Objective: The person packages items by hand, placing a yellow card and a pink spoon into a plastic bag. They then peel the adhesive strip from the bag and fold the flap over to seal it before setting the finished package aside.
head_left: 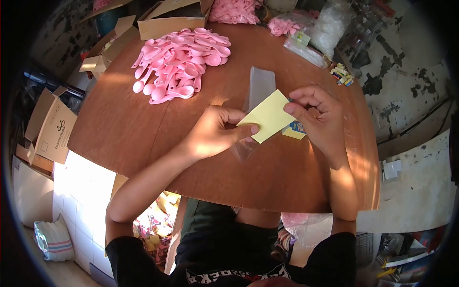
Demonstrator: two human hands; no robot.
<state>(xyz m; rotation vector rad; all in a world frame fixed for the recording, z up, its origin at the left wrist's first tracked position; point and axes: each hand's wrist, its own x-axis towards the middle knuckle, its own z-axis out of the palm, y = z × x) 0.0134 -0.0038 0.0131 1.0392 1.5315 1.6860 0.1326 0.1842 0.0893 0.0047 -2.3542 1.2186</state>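
A pale yellow card [268, 116] is pinched between both hands above a round wooden table [143, 129]. My left hand [217, 131] grips its lower left corner with thumb and fingers. My right hand [318, 115] pinches its upper right corner. Under the card lies a clear plastic sleeve [258, 88], partly hidden by the hands. A small yellow and blue packet [295, 129] sits on the table beneath my right hand.
A heap of pink plastic spoons [179, 62] lies at the table's far left. Cardboard boxes [169, 19] stand at the back and on the floor to the left. Clear bags [325, 26] and small coloured packets [342, 74] crowd the far right edge.
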